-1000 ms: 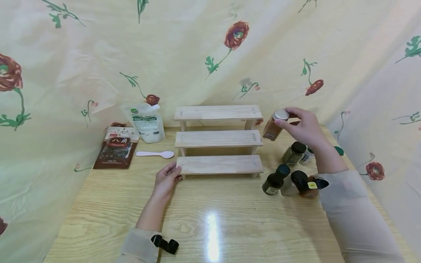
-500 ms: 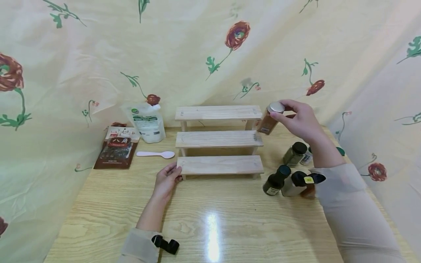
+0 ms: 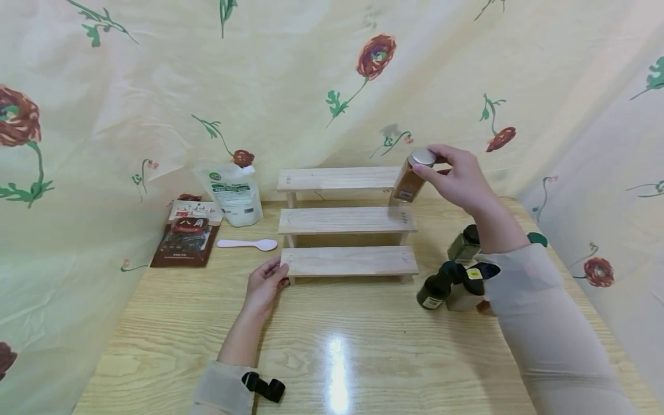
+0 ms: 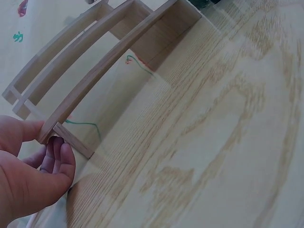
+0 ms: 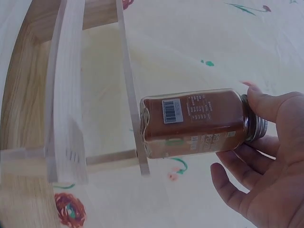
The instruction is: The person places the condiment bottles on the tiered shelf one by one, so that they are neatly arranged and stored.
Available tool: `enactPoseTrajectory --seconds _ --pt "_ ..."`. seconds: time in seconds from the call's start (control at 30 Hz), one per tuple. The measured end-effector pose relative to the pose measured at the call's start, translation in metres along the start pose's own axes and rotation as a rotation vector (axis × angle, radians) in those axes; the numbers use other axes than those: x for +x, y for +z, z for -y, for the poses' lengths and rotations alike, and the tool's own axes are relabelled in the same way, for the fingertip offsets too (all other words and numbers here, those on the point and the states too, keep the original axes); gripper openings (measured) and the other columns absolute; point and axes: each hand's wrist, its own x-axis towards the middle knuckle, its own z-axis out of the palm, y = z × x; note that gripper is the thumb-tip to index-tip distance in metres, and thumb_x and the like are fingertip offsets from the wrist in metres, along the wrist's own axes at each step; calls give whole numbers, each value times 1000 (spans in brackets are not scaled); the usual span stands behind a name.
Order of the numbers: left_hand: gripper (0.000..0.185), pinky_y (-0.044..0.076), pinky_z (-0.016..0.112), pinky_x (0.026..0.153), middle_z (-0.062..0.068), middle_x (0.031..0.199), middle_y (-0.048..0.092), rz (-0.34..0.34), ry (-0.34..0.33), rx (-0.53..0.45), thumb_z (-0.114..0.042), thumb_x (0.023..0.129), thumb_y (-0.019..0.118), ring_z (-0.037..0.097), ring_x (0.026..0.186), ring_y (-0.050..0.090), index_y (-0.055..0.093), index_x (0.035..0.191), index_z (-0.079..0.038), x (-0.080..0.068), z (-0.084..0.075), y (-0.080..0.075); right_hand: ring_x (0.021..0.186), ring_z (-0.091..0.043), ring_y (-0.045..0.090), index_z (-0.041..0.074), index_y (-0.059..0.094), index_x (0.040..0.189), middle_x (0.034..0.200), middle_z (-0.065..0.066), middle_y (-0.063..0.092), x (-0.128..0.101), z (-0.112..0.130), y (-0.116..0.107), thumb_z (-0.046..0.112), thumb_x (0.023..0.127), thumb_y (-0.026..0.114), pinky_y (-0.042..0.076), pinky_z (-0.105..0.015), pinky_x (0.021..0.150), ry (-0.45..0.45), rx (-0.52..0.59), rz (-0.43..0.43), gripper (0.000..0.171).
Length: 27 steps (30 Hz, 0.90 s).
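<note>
Right hand brings the jar to the top board

The right hand (image 3: 459, 177) pinches the jar (image 3: 408, 183) by its silver lid, with thumb and fingers around it. The jar hangs tipped, its bottom pointing away from that hand. It has moved left and a bit up, from beside the stand (image 3: 347, 219) to the right end of the top board (image 3: 337, 178). So the jar is now right by that board, but I cannot tell if they touch. It is not standing on it yet.

The left hand (image 3: 263, 290) grips the left end of the bottom board (image 3: 347, 261), and has stayed there.

Just past the left hand lies a white spoon (image 3: 249, 244). Farther out are a white pouch (image 3: 236, 196) and a brown packet (image 3: 185, 236). Nearer the person than the right hand, a dark bottle (image 3: 433, 291) and a green jar (image 3: 463, 248) stand by the sleeve (image 3: 524, 288).
</note>
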Motion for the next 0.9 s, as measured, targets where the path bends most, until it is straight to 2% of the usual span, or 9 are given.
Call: enactPoseTrajectory --seconds 0.1,0.27,0.5,0.9 --pt "41 55 17 69 3 101 59 -3 1 -5 -2 99 64 6 81 58 53 135 12 0 0 0 110 -25 55 -2 56 139 126 -19 59 4 5 3 27 100 66 49 -16 80 -1 -2 7 49" --pt "40 54 17 68 2 98 59 0 10 -15 -1 98 64 5 79 58 54 134 12 1 0 1 111 -27 57 0 57 138 124 -18 60 9 10 8 27 101 65 49 -20 81 -5 -4 9 47" --pt "39 54 16 68 2 98 59 1 12 -7 0 98 64 6 79 58 54 134 12 1 1 -1 111 -34 59 1 56 140 126 -18 60 17 14 17 27 100 67 50 -16 72 2 29 23 49" --pt "38 54 16 66 3 95 58 12 19 33 -2 98 65 7 79 57 56 133 11 2 0 -2 114 -33 57 0 57 137 124 -16 59 31 22 39 27 101 65 51 -27 77 -8 66 64 46"
